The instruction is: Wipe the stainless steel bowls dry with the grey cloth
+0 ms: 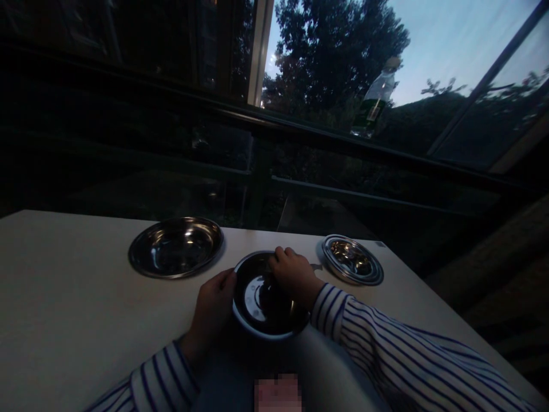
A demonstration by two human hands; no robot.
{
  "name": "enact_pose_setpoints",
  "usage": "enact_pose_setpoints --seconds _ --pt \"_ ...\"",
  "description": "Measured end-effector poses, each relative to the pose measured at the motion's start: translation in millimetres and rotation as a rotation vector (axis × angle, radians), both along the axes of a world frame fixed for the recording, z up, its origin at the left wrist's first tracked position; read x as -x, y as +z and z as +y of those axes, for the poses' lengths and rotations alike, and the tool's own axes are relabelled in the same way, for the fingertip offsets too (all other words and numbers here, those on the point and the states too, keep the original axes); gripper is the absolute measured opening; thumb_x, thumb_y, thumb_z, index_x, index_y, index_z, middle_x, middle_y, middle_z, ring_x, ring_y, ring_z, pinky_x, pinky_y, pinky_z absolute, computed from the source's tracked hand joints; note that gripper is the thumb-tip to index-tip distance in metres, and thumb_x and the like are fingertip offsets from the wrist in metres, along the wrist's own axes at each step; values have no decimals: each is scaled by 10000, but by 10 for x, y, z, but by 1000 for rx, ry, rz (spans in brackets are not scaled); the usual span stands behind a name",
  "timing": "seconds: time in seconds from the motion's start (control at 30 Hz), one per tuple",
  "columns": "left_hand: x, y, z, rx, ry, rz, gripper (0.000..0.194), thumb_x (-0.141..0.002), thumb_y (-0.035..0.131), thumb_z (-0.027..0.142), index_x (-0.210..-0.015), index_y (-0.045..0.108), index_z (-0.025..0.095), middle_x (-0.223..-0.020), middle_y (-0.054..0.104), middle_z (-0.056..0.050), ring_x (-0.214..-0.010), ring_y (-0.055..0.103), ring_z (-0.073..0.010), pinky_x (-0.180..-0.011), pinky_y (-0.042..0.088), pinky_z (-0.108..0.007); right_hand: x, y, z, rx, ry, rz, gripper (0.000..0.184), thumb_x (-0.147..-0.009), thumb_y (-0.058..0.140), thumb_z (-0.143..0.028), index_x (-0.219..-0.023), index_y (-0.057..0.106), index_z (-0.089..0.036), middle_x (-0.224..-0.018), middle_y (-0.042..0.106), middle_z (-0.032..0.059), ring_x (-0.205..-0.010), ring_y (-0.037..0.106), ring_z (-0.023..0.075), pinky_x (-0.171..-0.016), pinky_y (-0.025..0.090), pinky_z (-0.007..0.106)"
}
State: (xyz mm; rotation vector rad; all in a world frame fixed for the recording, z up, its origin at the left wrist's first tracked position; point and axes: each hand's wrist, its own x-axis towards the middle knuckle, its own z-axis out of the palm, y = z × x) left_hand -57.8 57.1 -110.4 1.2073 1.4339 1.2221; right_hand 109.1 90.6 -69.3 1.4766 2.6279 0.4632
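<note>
The left hand [211, 312] grasps the near-left rim of a round, shiny metal bowl [271, 294] at the near edge of the pale, flat-topped desk [86, 297]; the right hand [295, 277] curls fingers over its far rim. If either grip slackens, the smooth rim could slip and the bowl tip toward the lap. Swung wide, it could knock the wide, shallow metal dish [176, 249] or the small, shiny metal plates [352, 260].
</note>
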Motion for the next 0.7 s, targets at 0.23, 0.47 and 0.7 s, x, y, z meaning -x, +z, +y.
enact_pose_setpoints --seconds 0.23,0.47,0.7 --pt "9 -50 10 -14 -57 -73 365 -722 545 396 -915 678 116 -773 730 -60 -754 660 -227 -643 505 -297 165 13 62 83 294 -86 209 -922 385 -209 -1030 559 -165 -1042 533 106 -949 502 213 -712 482 323" --pt "8 -22 7 -29 -63 -40 364 -733 539 407 -892 681 112 -809 730 -87 -731 659 -227 -608 505 -290 -29 102 63 144 276 -113 223 -885 408 -121 -954 617 -84 -1023 562 161 -971 526 264 -751 467 399" --pt "2 -29 -2 -42 18 41 335 -747 505 384 -854 687 124 -777 723 -57 -722 654 -213 -598 492 -273 -215 148 -131 406 167 -38 80 -732 604 -108 -765 675 -123 -883 646 142 -795 617 243 -616 484 328"
